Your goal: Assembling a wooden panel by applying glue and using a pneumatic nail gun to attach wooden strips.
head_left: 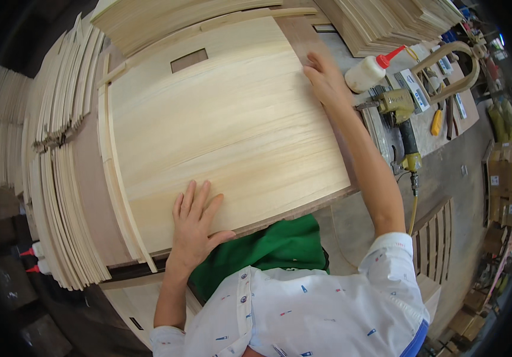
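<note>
Both hands lie flat with fingers spread on the pale wooden panel (pixel 220 125) covering the workbench (pixel 92 196), the left hand (pixel 194 223) near its front edge, the right hand (pixel 325 79) at its far right edge beside the glue bottle (pixel 368 71) and nail gun (pixel 400 116).

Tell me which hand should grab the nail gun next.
Right, probably. The right hand rests on the far right edge of the pale wood panel, just beside the yellow nail gun. The left hand lies flat on the panel's near edge, much farther away.
</note>
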